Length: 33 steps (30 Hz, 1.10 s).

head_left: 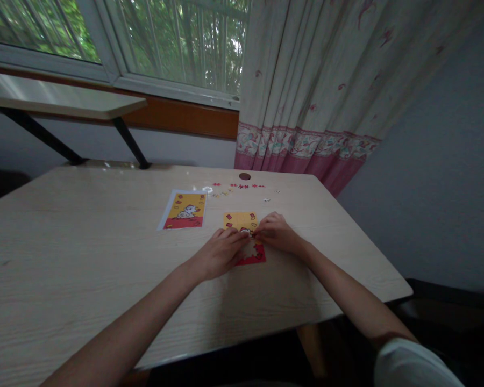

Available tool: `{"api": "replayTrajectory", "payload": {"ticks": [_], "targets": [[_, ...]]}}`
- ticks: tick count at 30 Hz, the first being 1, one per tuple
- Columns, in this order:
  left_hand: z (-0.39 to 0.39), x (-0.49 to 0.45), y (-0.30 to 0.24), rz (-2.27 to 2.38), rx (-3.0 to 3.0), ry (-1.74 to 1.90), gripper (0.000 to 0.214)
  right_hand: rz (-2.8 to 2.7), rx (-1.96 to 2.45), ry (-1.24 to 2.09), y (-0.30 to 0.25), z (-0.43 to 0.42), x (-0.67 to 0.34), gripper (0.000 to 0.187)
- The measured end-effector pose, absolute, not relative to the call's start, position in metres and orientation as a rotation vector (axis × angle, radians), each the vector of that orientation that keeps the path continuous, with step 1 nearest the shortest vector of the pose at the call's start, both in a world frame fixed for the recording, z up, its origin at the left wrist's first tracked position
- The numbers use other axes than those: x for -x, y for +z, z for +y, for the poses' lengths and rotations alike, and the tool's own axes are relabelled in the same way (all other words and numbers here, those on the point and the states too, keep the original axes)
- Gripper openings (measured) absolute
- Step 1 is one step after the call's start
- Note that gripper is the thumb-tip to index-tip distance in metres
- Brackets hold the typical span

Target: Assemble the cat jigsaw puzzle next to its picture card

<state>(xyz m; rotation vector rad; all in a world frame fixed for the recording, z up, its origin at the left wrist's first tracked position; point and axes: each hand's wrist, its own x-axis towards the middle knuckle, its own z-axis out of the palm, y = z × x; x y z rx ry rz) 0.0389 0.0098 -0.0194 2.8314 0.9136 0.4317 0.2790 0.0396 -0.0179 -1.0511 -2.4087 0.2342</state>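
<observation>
A small jigsaw puzzle, yellow above and red below, lies on the pale wooden table. My left hand rests on its left side with fingers curled and fingertips pressed to the pieces. My right hand sits at its right edge, fingers pinched together on a small puzzle piece where the two hands meet. A reference picture card with the same yellow and red design and a white animal lies to the left of the puzzle.
Several loose puzzle pieces lie scattered near the table's far edge, beside a round cable hole. A patterned curtain hangs behind at right. A window and a shelf on black brackets stand behind at left.
</observation>
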Motion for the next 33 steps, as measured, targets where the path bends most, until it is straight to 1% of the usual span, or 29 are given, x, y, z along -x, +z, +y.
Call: {"api": "replayTrajectory", "payload": {"ticks": [8, 16, 24, 28, 33], "targets": [[0.009, -0.040, -0.015, 0.922, -2.857, 0.377, 0.039, -2.486, 1.036, 0.230, -0.012, 0.035, -0.277, 0.013], [0.008, -0.043, -0.015, 0.957, -2.916, 0.326, 0.036, -2.592, 1.006, 0.139, -0.005, 0.033, -0.275, 0.012], [0.010, -0.040, -0.016, 0.929, -2.949, 0.330, 0.039, -2.412, 0.937, 0.352, -0.021, 0.047, -0.283, 0.014], [0.011, -0.040, -0.017, 0.930, -2.979, 0.300, 0.039, -2.368, 0.975, 0.308, -0.029, 0.055, -0.289, 0.018], [0.012, -0.040, -0.020, 0.942, -3.010, 0.280, 0.040, -2.373, 1.021, 0.310, -0.032, 0.054, -0.291, 0.017]]}}
